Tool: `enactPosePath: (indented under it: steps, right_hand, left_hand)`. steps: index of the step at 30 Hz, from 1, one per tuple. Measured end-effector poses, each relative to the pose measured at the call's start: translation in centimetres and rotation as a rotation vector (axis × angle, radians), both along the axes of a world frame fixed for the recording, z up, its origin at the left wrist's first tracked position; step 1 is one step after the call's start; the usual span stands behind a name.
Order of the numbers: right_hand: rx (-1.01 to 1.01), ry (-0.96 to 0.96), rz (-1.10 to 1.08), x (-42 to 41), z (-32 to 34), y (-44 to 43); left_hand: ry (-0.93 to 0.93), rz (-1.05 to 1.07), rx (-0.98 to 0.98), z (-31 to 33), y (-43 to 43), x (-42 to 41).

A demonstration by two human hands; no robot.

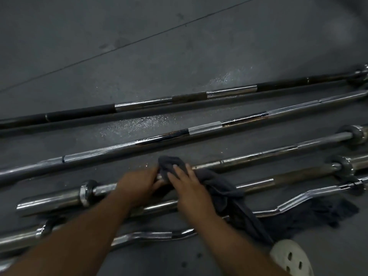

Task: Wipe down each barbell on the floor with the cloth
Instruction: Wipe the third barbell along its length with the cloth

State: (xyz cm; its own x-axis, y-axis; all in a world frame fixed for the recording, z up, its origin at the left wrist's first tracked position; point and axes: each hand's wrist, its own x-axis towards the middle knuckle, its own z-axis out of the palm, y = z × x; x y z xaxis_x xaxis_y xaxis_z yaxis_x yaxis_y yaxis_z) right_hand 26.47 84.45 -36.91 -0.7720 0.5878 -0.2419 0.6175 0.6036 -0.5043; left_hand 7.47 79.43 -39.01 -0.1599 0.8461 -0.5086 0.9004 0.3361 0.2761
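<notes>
Several steel barbells lie side by side on the dark floor, slanting up to the right. A dark grey cloth point(223, 188) is draped over the third barbell point(258, 156) from the far side and trails down to the right across the nearer bars. My left hand point(139, 184) grips the cloth-wrapped shaft of that bar from the left. My right hand point(189, 186) lies on the cloth with fingers extended, pressing it onto the bar. A curled chrome bar point(298, 202) lies nearest to me, partly under the cloth.
The farthest barbell point(189, 97) has black sections; the second barbell point(205, 127) is chrome with dark patches. Wet spots glisten on the floor point(139, 124) between them. A white perforated shoe point(290, 257) shows at the lower right. A floor seam runs diagonally at the top.
</notes>
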Motion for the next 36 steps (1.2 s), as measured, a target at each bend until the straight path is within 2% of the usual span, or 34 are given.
enactPosePath:
  steps: [2,4,6,10,12,14,16,17,19,21,23,25,27,29,31,34,36]
  right_hand:
    - [0.026,-0.04,-0.102,2.7,-0.1,2.8]
    - [0.056,-0.15,-0.368,5.6,-0.3,5.6]
    - [0.091,-0.218,-0.457,5.3,-0.2,5.5]
    - [0.074,-0.096,-0.086,-0.1,-0.6,-0.4]
    - [0.107,-0.074,-0.006,0.6,-0.6,0.3]
    - [0.18,-0.079,-0.154,3.3,-0.9,2.9]
    - [0.132,-0.154,-0.372,5.0,-0.9,5.2]
    - [0.112,-0.173,-0.414,4.5,-0.6,5.2]
    - [0.149,-0.112,-0.326,1.8,-0.2,2.9]
    - [0.099,-0.05,-0.111,-0.5,-0.6,-0.5]
    - [0.089,-0.066,0.003,0.0,-0.7,-0.6]
    - [0.163,-0.076,-0.157,3.1,-0.9,2.6]
    - [0.145,-0.195,-0.413,6.5,-0.9,6.0]
    - [0.128,-0.253,-0.507,6.5,-0.1,6.4]
    - [0.148,-0.19,-0.353,3.7,0.1,3.4]
    - [0.093,-0.111,-0.06,1.1,-0.7,-0.3]
    - [0.169,-0.091,-0.112,2.6,-0.8,2.3]
  left_hand:
    - [-0.173,0.097,-0.087,0.1,0.7,-0.8]
    - [-0.124,0.092,-0.053,0.5,0.6,-0.1]
    - [-0.053,0.035,0.027,0.9,-0.3,0.4]
    - [-0.074,0.04,0.182,0.6,-1.1,0.3]
    - [-0.141,0.062,0.205,0.2,-0.8,0.2]
    - [-0.228,0.116,0.171,0.2,-0.6,-0.4]
    - [-0.325,0.182,0.056,0.6,-0.1,-1.2]
    - [-0.326,0.185,-0.002,0.7,0.0,-1.4]
    - [-0.176,0.117,-0.031,0.7,-0.2,-0.8]
    - [0.023,0.089,0.109,0.4,-1.1,0.7]
    - [0.108,0.086,0.256,0.1,-2.0,1.8]
    - [0.088,0.055,0.237,0.1,-2.0,1.4]
    - [-0.024,0.061,0.051,0.0,-1.2,0.4]
    - [-0.105,0.075,-0.091,-0.1,-0.6,-0.3]
    - [-0.133,0.035,-0.093,-0.3,-0.3,-0.4]
    - [-0.153,0.023,0.027,-0.3,-0.4,-0.4]
    - [-0.127,0.014,0.159,-0.3,0.0,-0.5]
